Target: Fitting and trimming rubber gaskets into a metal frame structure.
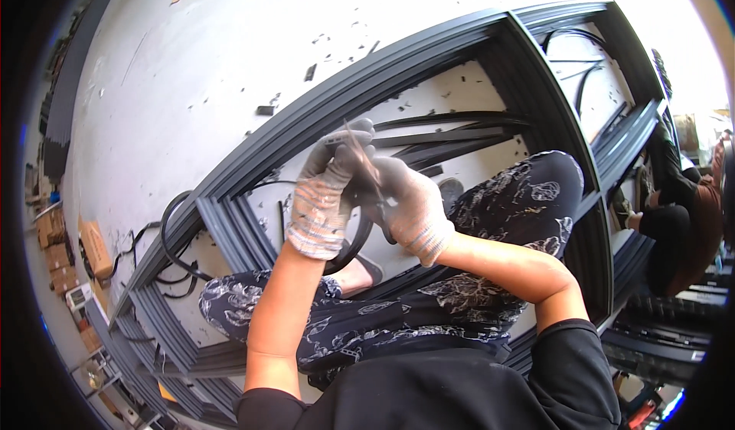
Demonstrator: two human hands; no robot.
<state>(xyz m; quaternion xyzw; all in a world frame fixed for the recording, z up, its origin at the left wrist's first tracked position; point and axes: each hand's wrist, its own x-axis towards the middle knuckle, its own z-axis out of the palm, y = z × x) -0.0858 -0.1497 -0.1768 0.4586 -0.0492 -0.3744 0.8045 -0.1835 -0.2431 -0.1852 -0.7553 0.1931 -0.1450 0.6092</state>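
Note:
Both hands wear pale striped knit gloves with grey coated fingers, and they meet in front of me above the dark grey frames. My left hand [321, 193] is closed with its fingers bent around a black rubber strip [354, 250], which curves down below it. My right hand [417, 208], just beside it, is closed around what look like scissors [366, 166]. Their thin, brownish blades are smeared by motion and point up past the left fingers. The spot where blades and strip meet is hidden between the gloves.
Stacked dark grey frames [452, 36] surround my bent legs. More black strips [459, 133] lie inside them. Small black scraps [265, 111] litter the pale floor [191, 70]. Cardboard boxes [96, 248] stand at the left. Another person [693, 216] sits at the right.

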